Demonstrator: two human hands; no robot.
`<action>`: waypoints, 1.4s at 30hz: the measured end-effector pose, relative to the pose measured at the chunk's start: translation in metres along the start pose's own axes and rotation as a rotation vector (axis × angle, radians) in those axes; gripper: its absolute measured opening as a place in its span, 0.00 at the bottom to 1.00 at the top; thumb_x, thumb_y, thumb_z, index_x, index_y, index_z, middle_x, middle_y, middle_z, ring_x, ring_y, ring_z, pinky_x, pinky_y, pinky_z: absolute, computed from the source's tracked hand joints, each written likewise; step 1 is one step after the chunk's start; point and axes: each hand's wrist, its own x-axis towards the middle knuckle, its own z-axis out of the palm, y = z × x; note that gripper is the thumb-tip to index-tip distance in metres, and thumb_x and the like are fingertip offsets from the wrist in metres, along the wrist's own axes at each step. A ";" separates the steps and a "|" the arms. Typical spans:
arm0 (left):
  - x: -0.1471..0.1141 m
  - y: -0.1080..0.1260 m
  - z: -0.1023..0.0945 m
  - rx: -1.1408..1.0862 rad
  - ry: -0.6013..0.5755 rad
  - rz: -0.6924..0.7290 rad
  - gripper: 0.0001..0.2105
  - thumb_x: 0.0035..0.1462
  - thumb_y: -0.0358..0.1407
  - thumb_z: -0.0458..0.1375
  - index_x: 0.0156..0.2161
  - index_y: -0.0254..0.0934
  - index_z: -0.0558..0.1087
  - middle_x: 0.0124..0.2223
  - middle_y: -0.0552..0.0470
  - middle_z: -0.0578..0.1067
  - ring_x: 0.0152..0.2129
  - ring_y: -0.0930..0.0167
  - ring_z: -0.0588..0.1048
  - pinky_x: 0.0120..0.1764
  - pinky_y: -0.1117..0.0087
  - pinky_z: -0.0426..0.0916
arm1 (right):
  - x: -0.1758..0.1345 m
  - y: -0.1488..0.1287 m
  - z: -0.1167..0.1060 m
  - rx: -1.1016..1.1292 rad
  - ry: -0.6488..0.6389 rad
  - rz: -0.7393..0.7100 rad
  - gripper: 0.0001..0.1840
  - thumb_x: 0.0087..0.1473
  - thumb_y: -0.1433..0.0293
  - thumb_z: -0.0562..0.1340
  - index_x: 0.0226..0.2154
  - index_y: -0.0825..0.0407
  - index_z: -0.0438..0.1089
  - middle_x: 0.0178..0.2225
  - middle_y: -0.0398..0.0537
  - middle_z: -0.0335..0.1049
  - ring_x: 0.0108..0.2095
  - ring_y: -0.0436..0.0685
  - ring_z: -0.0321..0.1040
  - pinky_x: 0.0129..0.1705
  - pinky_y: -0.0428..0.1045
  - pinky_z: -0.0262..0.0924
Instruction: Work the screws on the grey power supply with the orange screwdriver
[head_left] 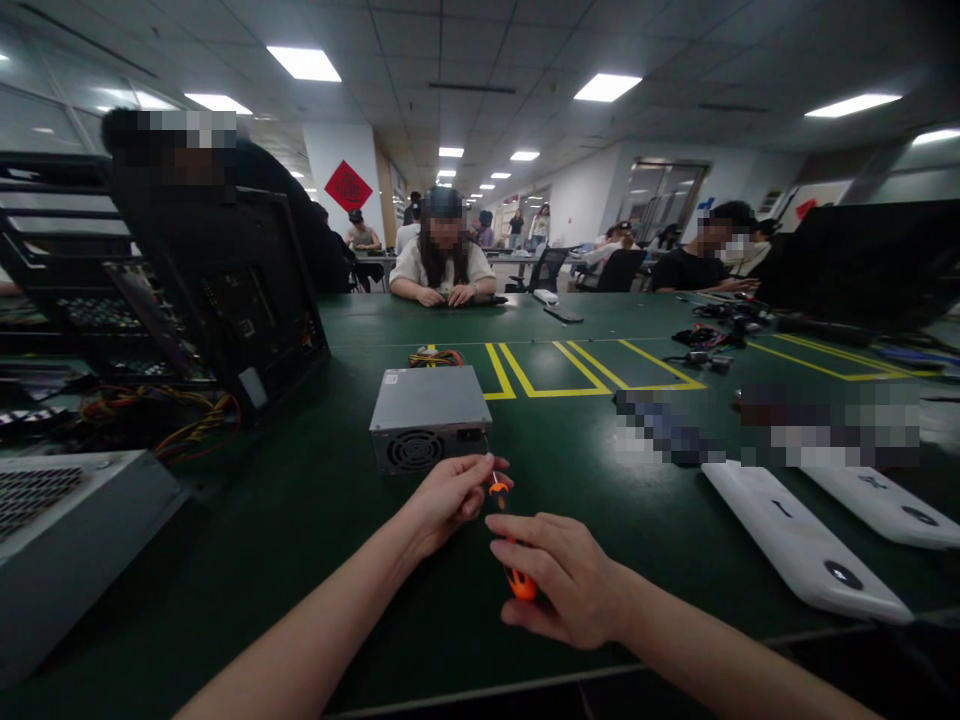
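Observation:
An orange-and-black screwdriver [523, 585] points away from me, with its handle in my right hand [566, 570]. The fingers of that hand are curled along the handle. My left hand [450, 497] is closed in a pinch at the screwdriver's tip; whatever lies between its fingertips is too small to make out. Just beyond my left fingers stands a grey metal power supply [431, 400], its fan grille and socket facing me. A bundle of coloured cables [437, 357] comes out behind it. The fingertips overlap its lower right corner in view, and I cannot tell whether they touch it.
An open black computer case [247, 300] stands at left, with loose cables [202, 420] beside it. A grey metal box [75, 530] is at near left. White panels [806, 540] lie at right. A person [442, 255] sits across the green table [337, 620]. A dark monitor [870, 260] stands far right.

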 end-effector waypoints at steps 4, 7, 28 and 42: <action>0.000 0.001 0.003 0.034 0.014 0.020 0.16 0.46 0.46 0.59 0.29 0.31 0.69 0.15 0.60 0.63 0.08 0.86 0.48 0.15 0.76 0.37 | -0.002 0.001 0.002 -0.014 0.068 0.019 0.21 0.54 0.56 0.53 0.39 0.58 0.60 0.35 0.58 0.71 0.36 0.55 0.69 0.32 0.48 0.64; 0.002 -0.001 0.003 0.055 0.067 0.016 0.16 0.44 0.46 0.60 0.25 0.32 0.67 0.15 0.62 0.61 0.08 0.85 0.49 0.15 0.76 0.37 | 0.002 0.000 0.001 -0.049 -0.026 -0.050 0.15 0.53 0.62 0.56 0.39 0.56 0.62 0.37 0.57 0.71 0.30 0.53 0.69 0.28 0.48 0.63; -0.001 0.002 0.007 -0.001 0.028 0.009 0.16 0.45 0.45 0.60 0.22 0.33 0.63 0.14 0.62 0.60 0.08 0.85 0.51 0.16 0.75 0.38 | 0.002 0.003 0.000 -0.150 0.031 0.004 0.08 0.51 0.70 0.61 0.36 0.55 0.64 0.37 0.54 0.72 0.28 0.50 0.68 0.27 0.46 0.60; 0.001 0.000 0.005 0.020 0.051 -0.016 0.18 0.43 0.46 0.61 0.22 0.33 0.62 0.14 0.62 0.59 0.08 0.85 0.50 0.16 0.75 0.37 | 0.002 0.001 0.001 -0.147 0.001 -0.005 0.07 0.52 0.73 0.58 0.37 0.55 0.64 0.38 0.53 0.72 0.28 0.49 0.67 0.27 0.46 0.59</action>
